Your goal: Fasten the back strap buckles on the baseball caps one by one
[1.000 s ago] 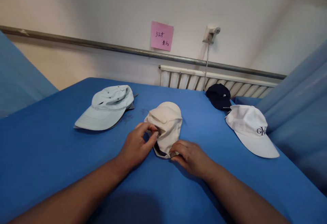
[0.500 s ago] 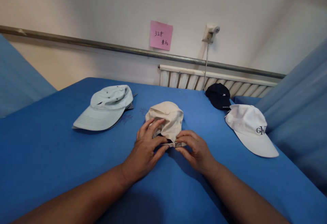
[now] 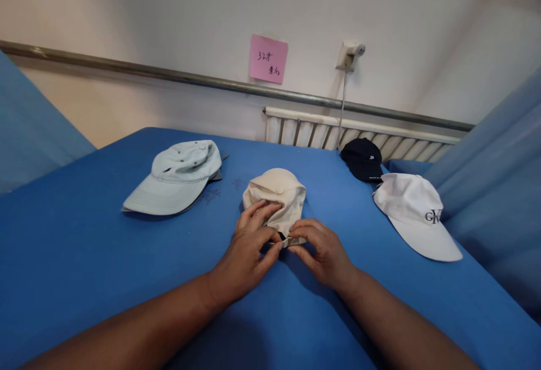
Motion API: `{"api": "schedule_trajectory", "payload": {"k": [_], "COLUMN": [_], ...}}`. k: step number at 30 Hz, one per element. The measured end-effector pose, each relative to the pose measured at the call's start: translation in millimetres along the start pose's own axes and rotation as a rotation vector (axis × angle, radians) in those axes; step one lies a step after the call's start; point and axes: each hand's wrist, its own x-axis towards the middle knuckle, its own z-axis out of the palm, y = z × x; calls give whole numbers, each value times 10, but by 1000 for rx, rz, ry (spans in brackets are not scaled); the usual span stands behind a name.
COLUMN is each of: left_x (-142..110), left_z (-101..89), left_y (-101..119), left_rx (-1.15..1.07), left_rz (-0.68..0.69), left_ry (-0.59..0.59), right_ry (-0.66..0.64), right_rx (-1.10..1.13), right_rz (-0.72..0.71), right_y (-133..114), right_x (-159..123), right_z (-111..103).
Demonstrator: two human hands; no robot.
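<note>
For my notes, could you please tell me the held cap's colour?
The held cap is cream, seen in the head view.

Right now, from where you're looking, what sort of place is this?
It looks like a curtained indoor bay, perhaps in a clinic or workroom; I can't be sure which. The blue curtain at the right, the metal rail along the wall and the white radiator suggest it.

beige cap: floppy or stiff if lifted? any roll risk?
Probably floppy: the beige cap is visibly creased and caved in toward the back strap. Likely light, since it looks like thin, soft cloth. Rolling seems unlikely, given its slumped, uneven shape.
</note>
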Motion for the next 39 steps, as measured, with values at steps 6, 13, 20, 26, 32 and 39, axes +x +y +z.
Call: {"api": "schedule_trajectory", "payload": {"k": [6, 13, 20, 26, 32, 39], "left_x": [-18, -20, 3, 8, 8, 22], "left_z": [44, 46, 71, 79, 99, 101], "left_y": [-11, -14, -62, -104, -129, -104], "left_rx": [-7, 17, 36, 34, 37, 92], "left_rz": [6, 12, 12, -2, 6, 44], "left_ry": [21, 35, 30, 2, 6, 19], "right_ry": [-3, -14, -44, 42, 33, 28], "right_rx": [23, 67, 176, 256, 308, 303], "right_rz": [0, 26, 171, 398, 460, 425], "right_y": [-39, -38, 57, 199, 204, 127], "right_x": [19, 16, -18, -30, -47, -23], "right_z": [25, 32, 6, -42, 37, 58]}}
